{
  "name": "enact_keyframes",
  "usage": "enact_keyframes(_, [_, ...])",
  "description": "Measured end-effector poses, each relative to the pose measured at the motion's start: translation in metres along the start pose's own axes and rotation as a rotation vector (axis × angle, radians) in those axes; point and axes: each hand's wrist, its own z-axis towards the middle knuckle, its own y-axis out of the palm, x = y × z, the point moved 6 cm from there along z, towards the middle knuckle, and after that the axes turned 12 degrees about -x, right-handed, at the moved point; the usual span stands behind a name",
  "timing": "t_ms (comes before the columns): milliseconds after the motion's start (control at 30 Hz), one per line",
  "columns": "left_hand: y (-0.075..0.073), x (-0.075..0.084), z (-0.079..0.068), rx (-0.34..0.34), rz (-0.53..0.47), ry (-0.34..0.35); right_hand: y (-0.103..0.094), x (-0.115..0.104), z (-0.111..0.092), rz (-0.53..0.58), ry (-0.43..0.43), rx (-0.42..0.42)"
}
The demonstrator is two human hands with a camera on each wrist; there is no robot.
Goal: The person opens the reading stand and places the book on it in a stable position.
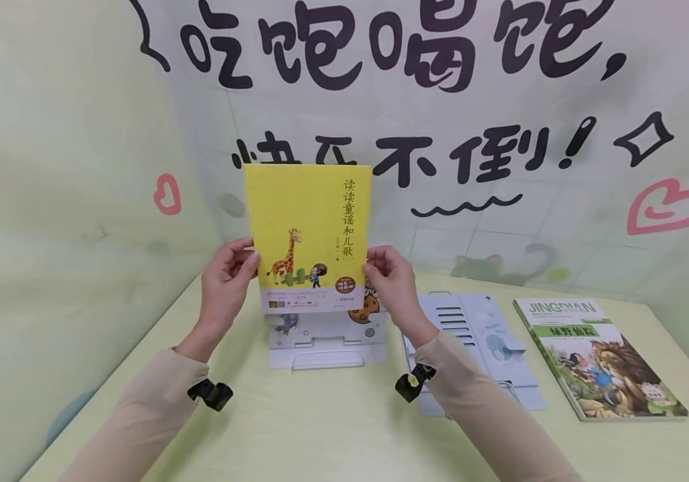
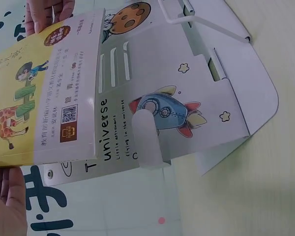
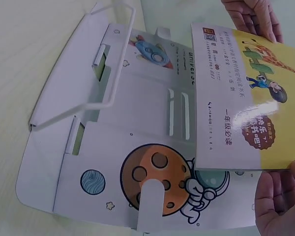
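Note:
A yellow children's book (image 1: 308, 221) with a giraffe on its cover is held upright between both hands. My left hand (image 1: 226, 281) pinches its left edge, thumb in front and fingers behind. On the opposite edge my right hand (image 1: 394, 278) pinches it in the same way. Directly behind and below the book stands a white book stand (image 1: 320, 335), its space-themed back panel showing a rocket and an astronaut in the wrist views. A wire page holder (image 3: 123, 64) sticks out at the stand's foot. In both wrist views the book's lower edge is apart from that foot.
Right of the stand, a second pale blue book stand (image 1: 471, 341) lies flat on the table (image 1: 320, 428). Farther right lies another book (image 1: 603, 361) with a lion on its cover. A wall sheet (image 1: 380, 114) with large black characters hangs behind the table.

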Motion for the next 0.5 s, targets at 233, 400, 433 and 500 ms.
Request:
enact_keyframes(233, [0.013, 0.001, 0.003, -0.034, -0.011, -0.029, -0.011, 0.009, 0.004, -0.030, 0.010, 0.024])
enact_keyframes(400, [0.018, -0.003, -0.001, -0.050, 0.045, -0.079, -0.014, 0.017, 0.004, -0.059, 0.002, 0.028])
enact_keyframes(433, [0.018, -0.007, -0.002, -0.056, 0.065, -0.084, -0.014, 0.019, 0.004, -0.065, 0.004, 0.030])
enact_keyframes(500, [0.018, -0.014, -0.003, -0.067, 0.107, -0.100, -0.015, 0.023, 0.003, -0.070, 0.019, 0.032])
